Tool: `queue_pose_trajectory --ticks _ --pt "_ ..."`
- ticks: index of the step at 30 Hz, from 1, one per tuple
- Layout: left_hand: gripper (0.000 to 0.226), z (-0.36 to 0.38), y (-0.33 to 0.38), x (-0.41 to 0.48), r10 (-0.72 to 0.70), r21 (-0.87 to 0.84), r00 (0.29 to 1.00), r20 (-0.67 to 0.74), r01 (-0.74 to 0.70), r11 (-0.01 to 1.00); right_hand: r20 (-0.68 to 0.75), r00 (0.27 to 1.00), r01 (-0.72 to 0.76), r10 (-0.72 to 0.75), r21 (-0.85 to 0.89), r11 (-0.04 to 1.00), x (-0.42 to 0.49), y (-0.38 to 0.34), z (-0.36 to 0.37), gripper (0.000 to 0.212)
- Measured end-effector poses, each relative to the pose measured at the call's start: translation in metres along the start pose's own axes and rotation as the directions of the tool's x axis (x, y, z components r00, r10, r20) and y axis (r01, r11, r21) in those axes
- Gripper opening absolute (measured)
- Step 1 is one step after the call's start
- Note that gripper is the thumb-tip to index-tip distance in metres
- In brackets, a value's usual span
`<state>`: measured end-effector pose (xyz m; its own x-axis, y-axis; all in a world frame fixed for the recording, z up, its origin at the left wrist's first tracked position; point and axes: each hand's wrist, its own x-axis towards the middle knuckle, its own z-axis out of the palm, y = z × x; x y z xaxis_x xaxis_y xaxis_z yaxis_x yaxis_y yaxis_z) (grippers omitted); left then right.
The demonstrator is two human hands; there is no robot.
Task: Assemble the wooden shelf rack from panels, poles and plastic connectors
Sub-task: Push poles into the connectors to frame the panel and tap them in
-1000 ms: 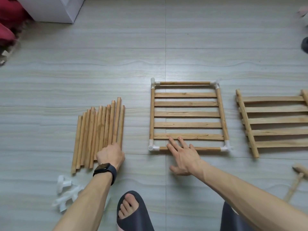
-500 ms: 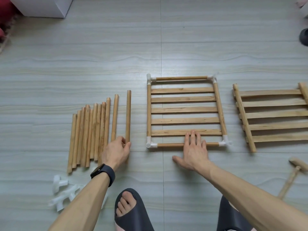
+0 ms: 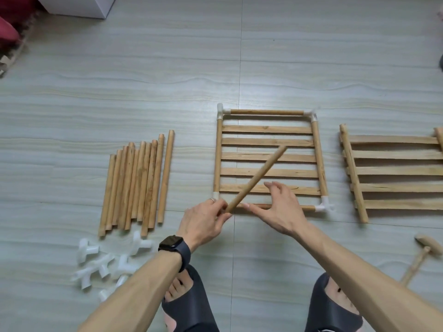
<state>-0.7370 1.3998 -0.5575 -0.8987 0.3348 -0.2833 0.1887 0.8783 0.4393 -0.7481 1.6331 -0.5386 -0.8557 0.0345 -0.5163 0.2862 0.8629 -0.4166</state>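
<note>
1. Loosely heaped plastic connectors lie near left on the floor, just beside a sandalled foot. A shift of that foot could scatter or crush them.
2. Spare poles lie side by side, unrestrained. A nudge from the left forearm would probably set them rolling.
3. Left grip, clenched round the near end of one pole, which slants far-right above the framed panel. Held at one end only, its free tip may dip and strike the slats.
4. Near-left corner connector. A pole entered at this slant would likely jam, or lever the connector off its rail.
5. Right grip, released, fingers spread over the panel's near rail, grasping nothing; whether it touches the rail cannot be told. Unsteadied, the frame may slide when pushed.
6. Second panel and wooden mallet, right, well apart from the work.
</note>
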Motion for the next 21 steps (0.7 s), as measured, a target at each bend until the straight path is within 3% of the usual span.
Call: queue_pose_trajectory --ticks 2,4,8,11,17,21 --pt "0.024 0.007 0.002 -0.005 0.060 0.008 0.998 -0.017 -0.060 0.998 -0.052 0.998 -0.007 0.031 0.415 0.910 -0.008 -0.016 -0.004 0.082" --pt "0.027 0.011 0.001 -0.010 0.053 -0.041 0.998 -0.039 -0.055 0.998 -0.048 0.997 -0.017 0.062 0.636 0.771 -0.014 -0.029 -0.009 0.056" --pt "0.041 0.016 -0.012 -0.016 -0.147 -0.195 0.983 -0.110 0.124 0.973 -0.172 0.985 0.105 -0.004 0.584 0.805 -0.020 -0.038 -0.022 0.031" --pt "0.048 0.020 -0.025 -0.013 -0.318 -0.305 0.938 -0.138 0.265 0.915 -0.276 0.959 0.214 -0.063 0.562 0.799 -0.023 -0.038 -0.031 0.027" --pt "0.025 0.031 -0.031 -0.002 -0.374 -0.342 0.916 -0.143 0.309 0.887 -0.433 0.874 0.417 -0.222 0.430 0.800 -0.029 -0.056 -0.039 0.017" --pt "0.031 0.036 -0.028 -0.003 -0.349 -0.354 0.922 -0.168 0.274 0.894 -0.455 0.839 0.482 -0.297 0.372 0.793 -0.028 -0.065 -0.039 0.014"
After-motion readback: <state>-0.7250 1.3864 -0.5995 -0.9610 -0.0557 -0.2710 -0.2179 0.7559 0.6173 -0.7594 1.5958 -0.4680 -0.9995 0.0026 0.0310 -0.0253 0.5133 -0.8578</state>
